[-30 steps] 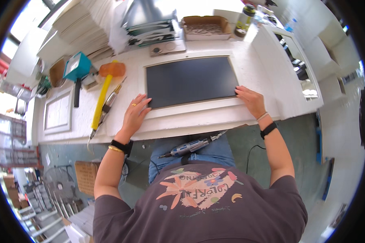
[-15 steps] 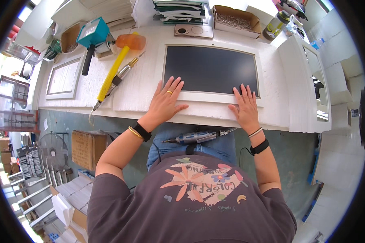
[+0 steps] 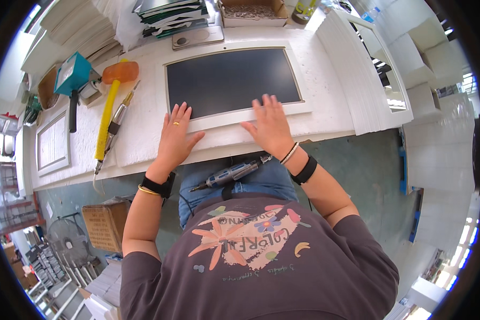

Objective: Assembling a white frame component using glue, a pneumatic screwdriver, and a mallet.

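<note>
A dark flat panel (image 3: 232, 80) lies in a white frame (image 3: 218, 118) on the white bench. At its near left corner rests my left hand (image 3: 177, 134), fingers spread and tips over the frame's edge. My right hand (image 3: 273, 125) lies palm down on the near rail, right of the middle. Its fingertips reach onto the dark surface and are a little blurred. Both hands are open and hold nothing. Across my lap lies a grey-blue pen-shaped power tool (image 3: 232, 175).
Left of the frame lie a yellow-handled mallet (image 3: 108, 117), a slim power screwdriver (image 3: 116, 125) and a teal tool with a black handle (image 3: 72, 74). Stacked white frames (image 3: 352, 74) stand at right. A phone (image 3: 200, 38) and a box of small metal parts (image 3: 254, 12) sit behind.
The view has turned, so the bench appears shifted left and tilted. My right hand has slid left along the near rail, and my left hand has moved slightly toward the left corner.
</note>
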Available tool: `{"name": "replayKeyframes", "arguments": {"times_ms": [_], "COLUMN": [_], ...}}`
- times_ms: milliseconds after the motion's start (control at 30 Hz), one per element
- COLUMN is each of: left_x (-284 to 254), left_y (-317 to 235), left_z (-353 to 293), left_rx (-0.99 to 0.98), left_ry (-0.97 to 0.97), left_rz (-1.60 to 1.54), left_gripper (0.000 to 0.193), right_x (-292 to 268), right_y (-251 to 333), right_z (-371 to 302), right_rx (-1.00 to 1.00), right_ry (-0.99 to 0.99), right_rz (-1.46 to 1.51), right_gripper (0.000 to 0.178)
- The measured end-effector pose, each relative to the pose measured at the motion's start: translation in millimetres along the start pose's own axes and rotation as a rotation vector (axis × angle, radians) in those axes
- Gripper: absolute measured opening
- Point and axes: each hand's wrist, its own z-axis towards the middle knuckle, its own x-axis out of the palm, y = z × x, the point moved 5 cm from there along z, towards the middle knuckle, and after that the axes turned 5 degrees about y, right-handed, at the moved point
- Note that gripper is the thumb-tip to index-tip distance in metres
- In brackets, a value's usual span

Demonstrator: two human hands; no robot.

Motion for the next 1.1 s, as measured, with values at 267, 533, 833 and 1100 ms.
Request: {"name": "replayKeyframes", "arguments": {"times_ms": [267,533,833,1100], "left_x": [-85,-125,-27,-33], "left_y": [57,233,405,407], "left_z": [-42,-102,1,18], "left_rx": [-0.138,-0.681,-0.493,-0.878], "left_ry": [-0.293,-0.176,-0.08,-0.291], "left_rz": [-0.268,-0.203,-0.432,0.245], "left_gripper": [0.048,0.055,0.073,0.058], "right_x": [-56,-25,39,79], "right_y": [125,267,359,407], "right_z": [68,142,245,276], "right_rx": [0.026,0.052,0.074,0.194], "right_ry": [0.56,0.928,0.763,1.012], "right_rz": [1.5,1.826,1.727,1.99], "right_gripper": [0.033,0.033,0.04,0.017]}}
